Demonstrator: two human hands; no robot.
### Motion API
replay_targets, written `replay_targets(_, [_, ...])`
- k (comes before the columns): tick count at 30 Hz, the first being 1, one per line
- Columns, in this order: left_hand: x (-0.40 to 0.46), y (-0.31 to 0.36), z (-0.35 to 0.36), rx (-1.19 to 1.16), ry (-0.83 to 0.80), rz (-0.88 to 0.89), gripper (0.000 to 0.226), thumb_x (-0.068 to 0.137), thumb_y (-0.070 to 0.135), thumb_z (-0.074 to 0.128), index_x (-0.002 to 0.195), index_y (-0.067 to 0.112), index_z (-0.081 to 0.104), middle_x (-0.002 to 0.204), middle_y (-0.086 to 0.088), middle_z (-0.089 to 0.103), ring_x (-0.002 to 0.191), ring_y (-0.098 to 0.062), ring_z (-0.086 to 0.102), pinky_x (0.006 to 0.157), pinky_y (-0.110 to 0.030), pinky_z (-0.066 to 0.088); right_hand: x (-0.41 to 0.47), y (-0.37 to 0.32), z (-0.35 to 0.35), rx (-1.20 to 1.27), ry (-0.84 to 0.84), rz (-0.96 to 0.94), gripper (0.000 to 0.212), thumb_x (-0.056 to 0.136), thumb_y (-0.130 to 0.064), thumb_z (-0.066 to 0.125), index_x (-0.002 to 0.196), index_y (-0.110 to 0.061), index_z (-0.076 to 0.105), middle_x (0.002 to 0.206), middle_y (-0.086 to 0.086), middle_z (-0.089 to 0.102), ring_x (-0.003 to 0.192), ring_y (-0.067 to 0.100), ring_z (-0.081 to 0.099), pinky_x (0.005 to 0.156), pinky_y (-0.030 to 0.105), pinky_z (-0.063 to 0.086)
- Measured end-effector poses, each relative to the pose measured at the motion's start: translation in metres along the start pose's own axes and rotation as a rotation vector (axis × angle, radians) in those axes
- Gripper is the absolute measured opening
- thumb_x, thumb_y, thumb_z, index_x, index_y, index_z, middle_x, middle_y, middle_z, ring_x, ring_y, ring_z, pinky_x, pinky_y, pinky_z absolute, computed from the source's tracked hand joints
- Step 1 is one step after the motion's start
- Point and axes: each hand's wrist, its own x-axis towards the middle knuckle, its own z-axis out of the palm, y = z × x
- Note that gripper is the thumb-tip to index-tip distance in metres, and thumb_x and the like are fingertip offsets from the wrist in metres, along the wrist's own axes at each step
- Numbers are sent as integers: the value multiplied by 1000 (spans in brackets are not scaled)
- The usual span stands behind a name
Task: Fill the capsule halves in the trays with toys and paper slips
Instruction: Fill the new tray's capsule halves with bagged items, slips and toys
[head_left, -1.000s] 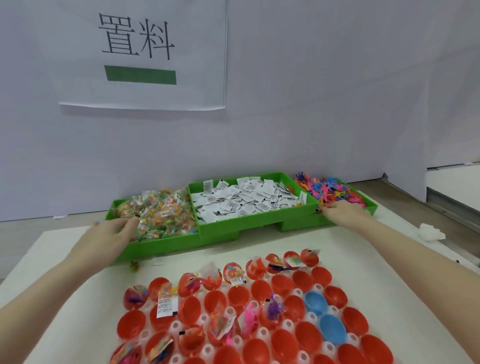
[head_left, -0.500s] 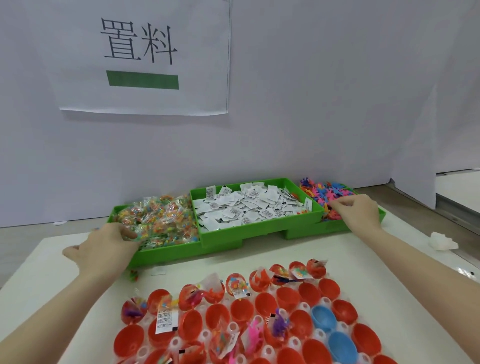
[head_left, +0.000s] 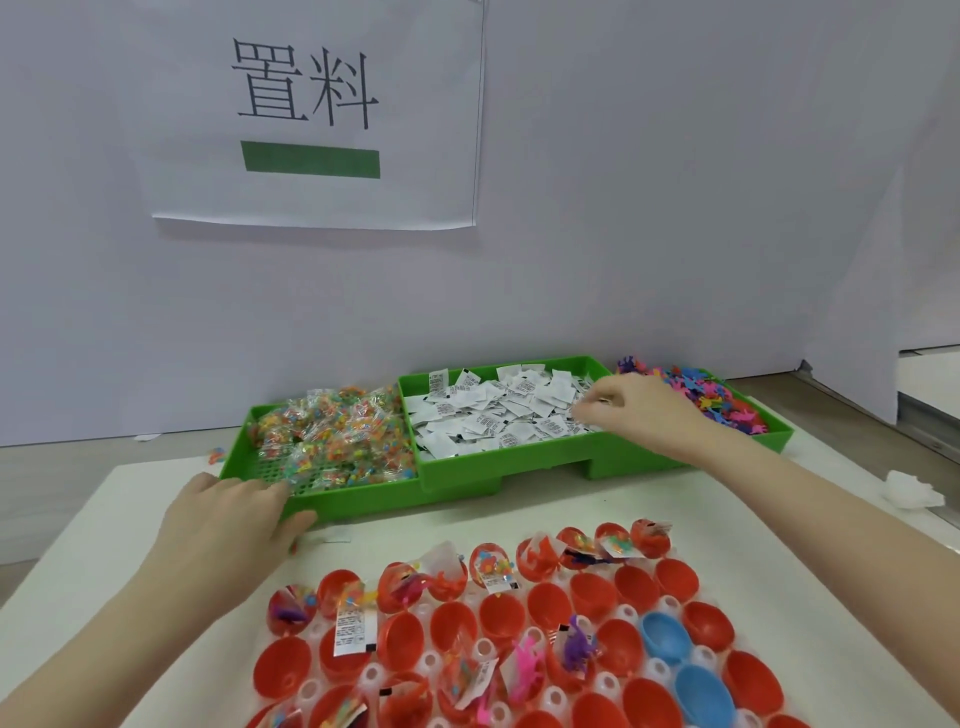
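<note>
A white holder (head_left: 431, 662) at the near edge carries several red capsule halves (head_left: 550, 605) and two blue ones (head_left: 665, 636). Some hold toys, bags and slips; others are bare inside. Behind stand three green trays: bagged bead toys (head_left: 337, 436) on the left, paper slips (head_left: 493, 415) in the middle, small coloured figures (head_left: 711, 400) on the right. My left hand (head_left: 223, 525) lies over the front left corner of the bag tray, its underside hidden. My right hand (head_left: 639, 415) reaches over the slip tray, fingertips pinching among the slips.
A white wall with a paper sign (head_left: 311, 114) rises just behind the trays. A crumpled white scrap (head_left: 909, 488) lies at the table's right edge. One loose toy (head_left: 215, 454) sits on the bench left of the trays.
My right hand has moved left from the figure tray to the slip tray. My left hand has drawn back from the bag pile to the tray's front corner.
</note>
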Motion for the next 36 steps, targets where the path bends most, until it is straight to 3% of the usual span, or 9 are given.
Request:
replay_targets(4, [-5,-15,9,-165,43,-11,36,93,22,44,128,32,49,120,12,59,109,-13,57,88,-24,38,-8,-17,7,-175,-193,-143,52,77,-65,53,120,-35,58,131,-14,53,106,4,50,80,25,39])
replay_targets(8, [-4,-31,18,-552,126,-114,40,74,-18,54,102,6,70,103,-14,66,89,-39,61,74,-39,46,-9,-28,10,-461,-186,-272,38,82,-57,52,107,-32,64,106,-8,66,97,12,57,73,28,45])
replay_targets(12, [0,-35,20,-592,194,-110,31,69,-23,59,84,0,74,84,-17,70,79,-39,63,72,-41,46,-8,-31,12,-331,-191,-221,28,87,-43,54,96,-18,63,76,-12,55,76,11,53,54,22,34])
replay_targets(15, [3,-39,17,-704,200,-138,29,68,-21,62,77,4,75,79,-15,71,74,-33,62,74,-37,47,-6,-31,10,-130,-181,-156,18,89,-36,55,95,-22,64,77,-12,53,72,4,50,59,22,39])
replay_targets(20, [5,-45,11,-873,185,-172,35,70,-13,68,63,22,67,65,8,65,68,-8,58,59,0,36,-5,-30,8,18,-82,-119,12,87,-30,60,86,-21,67,88,-8,59,77,3,52,72,29,44])
replay_targets(27, [10,-36,1,-967,297,-297,31,81,-11,55,81,18,65,86,-9,60,77,-19,56,69,-24,40,1,-33,4,372,234,-21,13,82,-23,68,84,-12,72,74,-7,62,72,1,51,69,25,39])
replay_targets(30, [10,-27,-6,-987,321,-291,37,83,-18,42,95,10,63,92,-15,49,71,-6,49,66,-7,37,4,-34,4,666,170,89,18,83,-18,66,89,-1,69,55,-15,61,52,-6,53,59,18,40])
replay_targets(33, [9,-21,-11,-1039,296,-343,41,84,-20,37,103,6,63,97,-11,40,78,-13,45,74,-17,31,7,-32,6,443,100,119,22,83,-23,67,89,-2,69,93,-3,67,81,8,61,74,25,39])
replay_targets(36, [9,-18,-13,-1037,297,-351,44,83,-20,36,106,5,63,97,-11,38,75,-10,43,73,-18,28,8,-33,6,503,169,146,24,82,-25,68,87,-1,69,84,-5,63,81,10,54,79,25,35])
